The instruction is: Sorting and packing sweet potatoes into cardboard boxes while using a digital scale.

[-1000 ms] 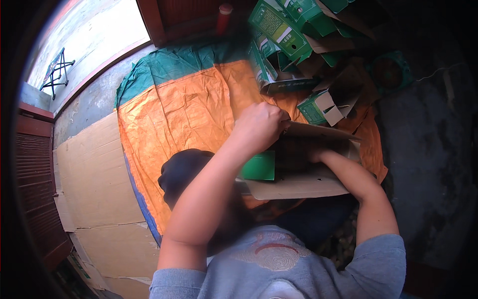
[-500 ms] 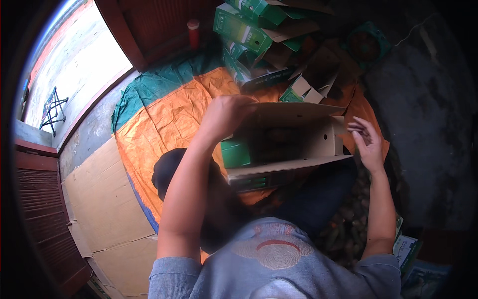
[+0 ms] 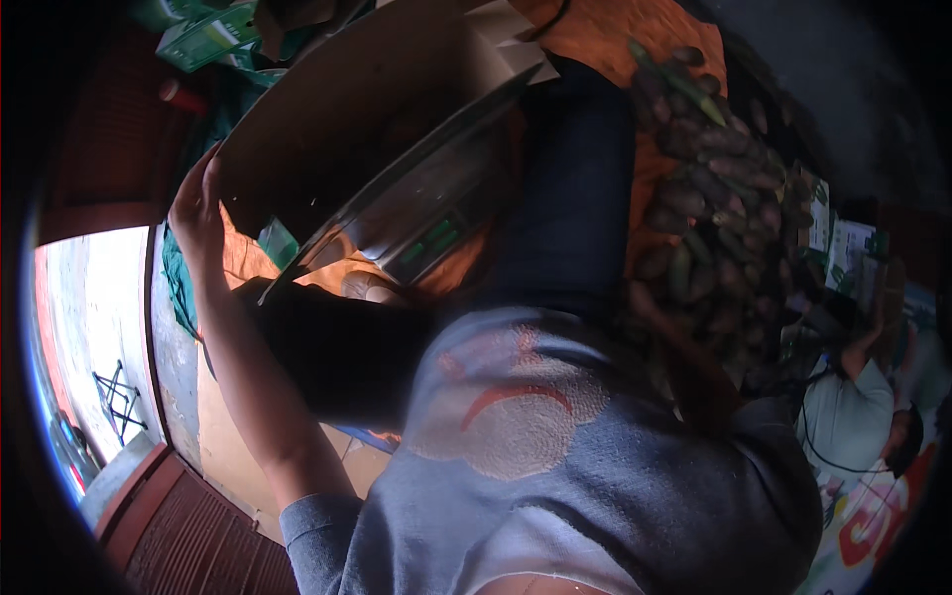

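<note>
My left hand (image 3: 198,203) grips the left edge of an open cardboard box (image 3: 297,129), fingers hooked over its rim. The box is tilted, and its shadowed inside is hard to make out. Beneath it sits a scale (image 3: 426,248) with a lit green display. My right hand (image 3: 647,300) is low beside my thigh, at the near left edge of a heap of oblong reddish-brown and green produce (image 3: 714,188). Shadow hides its fingers, so whether it holds anything does not show. A long green piece (image 3: 684,87) lies across the top of the heap.
Green cartons (image 3: 208,38) are stacked at the far left by a red cylinder (image 3: 183,97). An orange tarp (image 3: 585,35) covers the floor. Another person (image 3: 848,407) is at the right, near more cartons (image 3: 843,243). A folding stand (image 3: 119,402) is beyond the doorway.
My view has turned right, toward the produce heap. My right hand has left the box's right side and dropped to the heap. The box is now tilted in my left hand.
</note>
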Action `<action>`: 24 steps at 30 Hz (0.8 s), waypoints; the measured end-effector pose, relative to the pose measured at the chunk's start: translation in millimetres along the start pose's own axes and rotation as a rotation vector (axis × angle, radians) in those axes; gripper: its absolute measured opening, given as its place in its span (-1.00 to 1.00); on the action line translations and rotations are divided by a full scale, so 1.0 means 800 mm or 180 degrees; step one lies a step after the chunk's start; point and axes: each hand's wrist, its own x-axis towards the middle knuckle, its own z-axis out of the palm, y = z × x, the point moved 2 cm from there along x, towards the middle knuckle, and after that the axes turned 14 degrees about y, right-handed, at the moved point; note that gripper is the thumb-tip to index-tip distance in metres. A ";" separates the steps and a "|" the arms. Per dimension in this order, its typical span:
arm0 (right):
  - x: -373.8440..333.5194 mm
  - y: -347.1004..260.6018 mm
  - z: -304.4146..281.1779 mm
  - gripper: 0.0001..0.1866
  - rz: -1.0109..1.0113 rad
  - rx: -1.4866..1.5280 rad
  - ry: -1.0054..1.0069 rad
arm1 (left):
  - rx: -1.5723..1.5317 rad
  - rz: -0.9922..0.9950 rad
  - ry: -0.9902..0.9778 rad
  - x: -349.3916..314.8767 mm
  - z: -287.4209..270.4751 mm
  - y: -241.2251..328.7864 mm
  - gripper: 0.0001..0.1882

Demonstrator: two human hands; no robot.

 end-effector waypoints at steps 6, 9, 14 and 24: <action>-0.072 -0.027 0.033 -0.57 -0.1574 -0.1407 -0.0157 | -0.0121 -0.0618 -0.0104 -0.015 0.004 0.003 -0.14; -0.042 -0.026 0.036 -0.67 -0.0691 -0.2579 -0.0545 | -0.0082 -0.0847 0.0216 -0.020 -0.011 -0.003 -0.10; -0.005 0.071 0.020 -0.69 -0.0698 -0.2214 0.0091 | -0.0056 -0.1384 0.0320 -0.020 0.005 -0.023 -0.09; -0.044 0.032 0.009 -0.30 -0.1330 -0.3070 0.0458 | -0.0228 -0.1620 0.0555 -0.017 -0.004 -0.048 -0.06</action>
